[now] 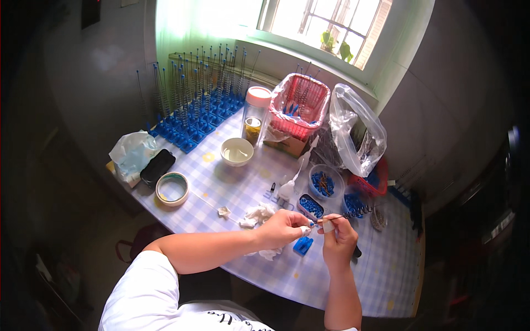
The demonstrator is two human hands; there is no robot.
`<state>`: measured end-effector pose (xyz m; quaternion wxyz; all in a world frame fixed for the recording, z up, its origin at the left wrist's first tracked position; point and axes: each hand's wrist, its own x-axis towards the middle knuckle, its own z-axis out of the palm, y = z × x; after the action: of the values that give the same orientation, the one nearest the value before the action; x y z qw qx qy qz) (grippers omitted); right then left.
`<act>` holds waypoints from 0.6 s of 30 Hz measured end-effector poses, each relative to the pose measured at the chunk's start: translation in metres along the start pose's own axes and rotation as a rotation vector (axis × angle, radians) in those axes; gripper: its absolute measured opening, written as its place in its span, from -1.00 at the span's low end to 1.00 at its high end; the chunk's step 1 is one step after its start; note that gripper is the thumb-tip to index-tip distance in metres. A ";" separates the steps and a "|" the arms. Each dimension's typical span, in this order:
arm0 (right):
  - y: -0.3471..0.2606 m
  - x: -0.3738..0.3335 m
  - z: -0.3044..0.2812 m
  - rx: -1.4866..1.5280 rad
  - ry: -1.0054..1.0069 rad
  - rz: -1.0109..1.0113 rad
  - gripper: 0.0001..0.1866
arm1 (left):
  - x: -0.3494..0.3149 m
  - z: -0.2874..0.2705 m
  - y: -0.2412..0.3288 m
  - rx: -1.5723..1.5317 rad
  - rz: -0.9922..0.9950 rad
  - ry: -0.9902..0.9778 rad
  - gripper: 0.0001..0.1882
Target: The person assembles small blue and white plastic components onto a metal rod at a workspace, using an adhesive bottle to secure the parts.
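Observation:
Both of my hands meet over the near part of the table. My left hand [284,227] is closed in a pinch on a small blue piece [313,224]. My right hand [339,238] pinches a thin rod with a dark coil spring [361,211], which sticks out to the right past my fingers. The blue piece and the rod's end are close together; my fingers hide whether they are joined. White wrapping covers a fingertip on each hand. Just below the fingers, a blue plastic block [303,246] lies on the checked cloth.
A tin of blue beads [310,206] and a clear tub of blue parts [326,182] stand beyond my hands. Farther off are a white bowl [237,151], a tape roll [171,189], a jar [257,107], a red basket [301,124] and rows of spring rods on blue bases [190,129].

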<state>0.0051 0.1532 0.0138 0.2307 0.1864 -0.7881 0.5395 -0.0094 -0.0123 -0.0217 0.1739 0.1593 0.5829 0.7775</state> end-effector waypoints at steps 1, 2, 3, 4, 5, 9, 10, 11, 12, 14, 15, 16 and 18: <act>0.000 0.000 0.000 0.001 0.005 0.010 -0.88 | 0.001 0.001 -0.001 -0.022 0.019 0.009 -0.80; 0.000 0.000 0.000 0.004 0.001 0.006 -0.88 | 0.001 0.001 0.000 -0.011 0.021 0.009 -0.81; 0.000 0.000 0.000 0.004 -0.010 0.011 -0.93 | 0.001 0.001 0.000 -0.010 0.024 0.014 -0.81; -0.001 0.000 0.000 0.003 -0.020 0.017 -0.97 | 0.001 0.002 0.001 -0.007 0.027 0.016 -0.81; -0.002 0.000 -0.001 0.006 -0.022 0.014 -0.97 | 0.001 0.002 0.002 -0.003 0.029 0.019 -0.82; -0.002 0.000 -0.002 0.023 -0.027 0.038 -0.95 | 0.000 0.003 0.004 -0.007 0.042 0.031 -0.83; -0.002 0.000 -0.002 0.022 -0.031 0.050 -0.95 | 0.001 0.001 0.005 0.021 0.010 0.003 -0.79; -0.002 0.000 -0.001 0.025 -0.035 0.049 -0.95 | 0.001 0.000 0.005 0.048 -0.023 -0.025 -0.74; -0.003 0.001 -0.001 0.042 -0.029 0.056 -0.95 | 0.001 -0.001 0.003 0.047 -0.022 -0.020 -0.74; -0.003 0.000 -0.001 0.058 -0.026 0.064 -0.95 | 0.002 -0.001 0.001 0.054 -0.008 -0.020 -0.74; -0.003 0.000 -0.001 0.053 -0.026 0.062 -0.95 | 0.002 -0.001 0.000 0.053 -0.008 -0.017 -0.74; -0.003 0.000 -0.001 0.048 -0.025 0.060 -0.95 | 0.002 -0.001 0.000 0.055 -0.012 -0.019 -0.74; -0.003 0.000 -0.001 0.051 -0.028 0.064 -0.95 | 0.002 -0.001 0.000 0.056 -0.017 -0.020 -0.74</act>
<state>0.0070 0.1530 0.0162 0.1977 0.1745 -0.7827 0.5638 -0.0118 -0.0121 -0.0218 0.1817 0.1672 0.6040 0.7578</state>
